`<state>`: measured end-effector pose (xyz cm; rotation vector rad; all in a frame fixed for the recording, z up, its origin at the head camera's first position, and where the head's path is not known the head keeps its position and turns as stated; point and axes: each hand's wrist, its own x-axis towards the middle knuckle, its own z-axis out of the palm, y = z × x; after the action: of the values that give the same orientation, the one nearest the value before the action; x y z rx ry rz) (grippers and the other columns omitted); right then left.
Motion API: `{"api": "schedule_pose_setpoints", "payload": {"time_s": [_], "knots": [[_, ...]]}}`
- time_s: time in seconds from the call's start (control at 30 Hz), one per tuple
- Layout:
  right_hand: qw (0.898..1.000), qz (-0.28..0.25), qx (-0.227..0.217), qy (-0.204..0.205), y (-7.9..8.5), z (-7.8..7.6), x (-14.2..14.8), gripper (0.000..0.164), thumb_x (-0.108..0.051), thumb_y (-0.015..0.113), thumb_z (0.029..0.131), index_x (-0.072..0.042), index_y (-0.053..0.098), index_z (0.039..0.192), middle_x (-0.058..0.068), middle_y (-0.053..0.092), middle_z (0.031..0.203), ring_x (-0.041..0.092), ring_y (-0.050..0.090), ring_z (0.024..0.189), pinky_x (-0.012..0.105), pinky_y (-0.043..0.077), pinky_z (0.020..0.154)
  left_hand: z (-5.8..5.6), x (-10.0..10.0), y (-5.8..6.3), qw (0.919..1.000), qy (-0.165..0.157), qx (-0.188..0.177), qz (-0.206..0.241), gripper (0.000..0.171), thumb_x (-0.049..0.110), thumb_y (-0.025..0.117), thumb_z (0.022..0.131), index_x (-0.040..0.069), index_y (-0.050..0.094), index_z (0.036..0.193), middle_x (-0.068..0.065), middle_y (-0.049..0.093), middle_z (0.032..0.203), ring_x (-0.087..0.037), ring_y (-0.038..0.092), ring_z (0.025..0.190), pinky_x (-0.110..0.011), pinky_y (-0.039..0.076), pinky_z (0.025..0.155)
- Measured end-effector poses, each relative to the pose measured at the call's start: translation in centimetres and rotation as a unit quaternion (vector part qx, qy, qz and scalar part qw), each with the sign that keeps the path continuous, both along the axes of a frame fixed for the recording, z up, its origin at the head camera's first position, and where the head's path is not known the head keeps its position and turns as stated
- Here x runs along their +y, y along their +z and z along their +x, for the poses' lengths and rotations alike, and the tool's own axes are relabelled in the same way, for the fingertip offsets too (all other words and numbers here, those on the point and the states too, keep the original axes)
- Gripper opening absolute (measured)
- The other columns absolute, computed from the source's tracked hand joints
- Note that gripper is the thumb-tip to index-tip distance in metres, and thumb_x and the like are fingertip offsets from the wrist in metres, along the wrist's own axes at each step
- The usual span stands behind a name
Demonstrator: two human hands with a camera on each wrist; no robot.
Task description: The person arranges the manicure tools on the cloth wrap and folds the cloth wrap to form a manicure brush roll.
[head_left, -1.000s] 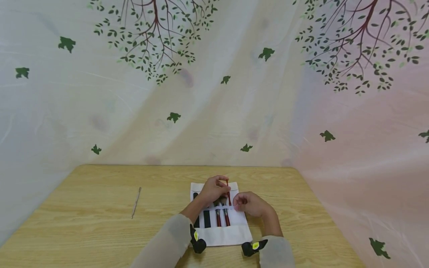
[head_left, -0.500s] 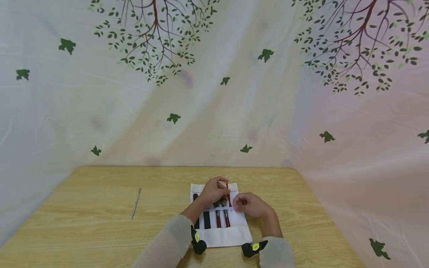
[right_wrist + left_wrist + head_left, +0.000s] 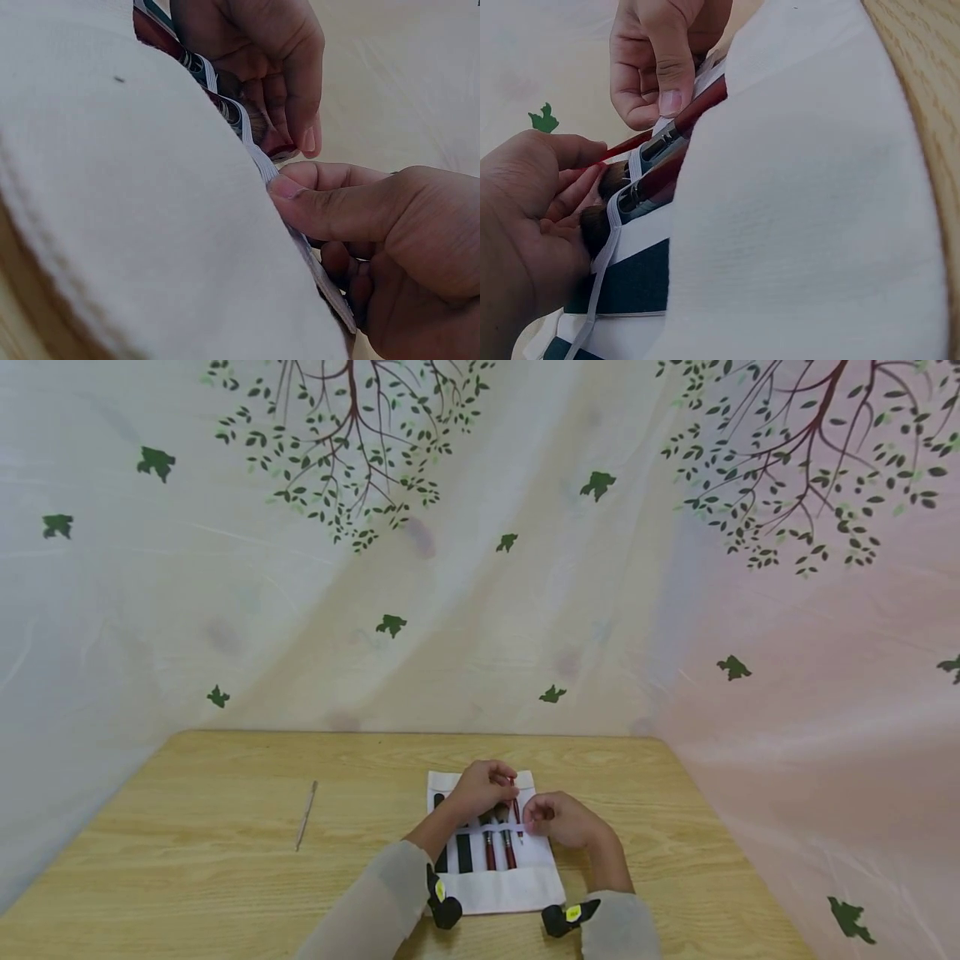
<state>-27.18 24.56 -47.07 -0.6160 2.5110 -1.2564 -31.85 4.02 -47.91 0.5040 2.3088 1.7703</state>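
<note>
A white cloth tool roll (image 3: 498, 890) lies unrolled on the table. Over its upper right part, my left hand (image 3: 480, 792) pinches a slim red-handled tool (image 3: 516, 812) between thumb and fingers. The tool's pale lower tip shows just below the white elastic band (image 3: 262, 161). My right hand (image 3: 566, 820), at the roll's right edge, pinches that band between thumb and forefinger in the right wrist view. Left of the slim tool, two brushes with dark red handles (image 3: 510, 853) sit under the band, bristles up. My left hand partly hides the bristles.
Two black flat pieces (image 3: 464, 853) sit in the roll's left slots. A thin pale double-ended tool (image 3: 306, 816) lies apart on the wooden table (image 3: 187, 860), to the left. A leaf-patterned cloth (image 3: 465, 660) hangs behind the table.
The slim red-handled tool has slid down toward me, its tip now past the elastic band. My left hand has come down slightly with it; my right hand stays put.
</note>
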Motion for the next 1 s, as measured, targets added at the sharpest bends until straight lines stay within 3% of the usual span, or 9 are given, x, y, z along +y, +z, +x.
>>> {"api": "schedule_pose_setpoints", "payload": {"time_s": [0.4,0.77,1.0], "knots": [[1.0,-0.001,0.003,-0.008,-0.1,0.1,0.1,0.011,0.007,0.063,0.094,-0.003,0.067,0.093,0.001,0.057,0.081,0.017,0.053,0.076,0.027,0.042,0.069,-0.3,0.1,0.1,0.9942,-0.023,0.044,-0.095,0.015,0.013,0.075,0.093,0.004,0.076,0.105,0.001,0.071,0.086,-0.01,0.063,0.076,-0.026,0.052,0.069],[1.0,0.001,0.001,-0.015,-0.2,0.0,0.2,0.01,0.004,0.064,0.095,-0.005,0.068,0.093,0.0,0.057,0.081,0.016,0.053,0.078,0.027,0.043,0.071,-1.0,-0.6,0.0,0.989,-0.072,0.045,-0.121,0.01,0.014,0.076,0.092,0.01,0.08,0.101,0.004,0.074,0.089,-0.009,0.063,0.077,-0.026,0.052,0.071],[1.0,-0.002,0.008,-0.016,-0.1,0.0,0.1,0.007,0.001,0.067,0.094,-0.006,0.069,0.094,0.001,0.057,0.082,0.017,0.052,0.078,0.027,0.041,0.07,-1.0,-0.9,0.4,0.9811,-0.116,0.052,-0.145,0.006,0.012,0.077,0.092,0.011,0.081,0.097,0.005,0.075,0.086,-0.008,0.062,0.075,-0.024,0.051,0.069]]}}
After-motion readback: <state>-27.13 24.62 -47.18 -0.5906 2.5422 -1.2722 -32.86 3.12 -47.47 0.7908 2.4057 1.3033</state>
